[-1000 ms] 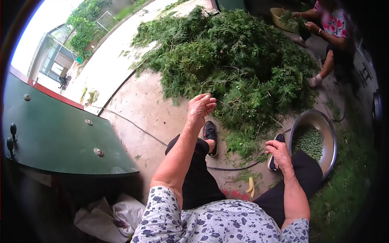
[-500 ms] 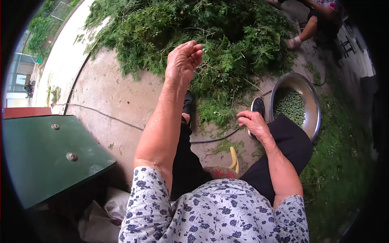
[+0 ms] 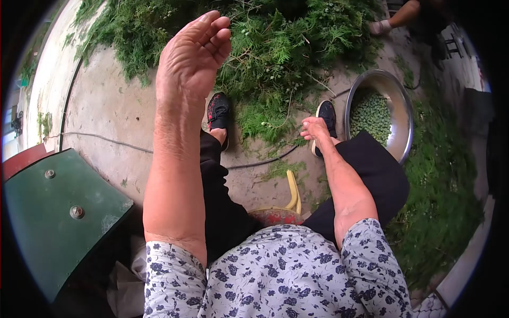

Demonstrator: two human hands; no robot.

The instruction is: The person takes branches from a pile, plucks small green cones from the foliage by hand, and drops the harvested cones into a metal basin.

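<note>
My left hand (image 3: 193,53) is raised high in front of me, palm partly turned to the right. Its fingers are loosely bent and a little apart, and nothing shows in them. Behind it lies a big heap of cut evergreen branches (image 3: 286,53) bearing small green cones. My right hand (image 3: 315,129) hovers by my right shoe (image 3: 327,117) and knee, its fingers slightly bent with nothing visible in them. To its right, a wide metal basin (image 3: 405,124) holds a layer of small green cones (image 3: 371,114).
A green metal panel (image 3: 61,204) with bolts stands at the left. A dark cable (image 3: 262,163) crosses the concrete floor. Stripped green sprigs (image 3: 440,206) cover the right side. Another person's leg (image 3: 405,15) shows at the top right. Between my legs is a yellow-framed stool (image 3: 291,191).
My left hand has come up, left and nearer to the camera. My right hand has shifted slightly. The view has turned, so the basin and branches sit higher in it.
</note>
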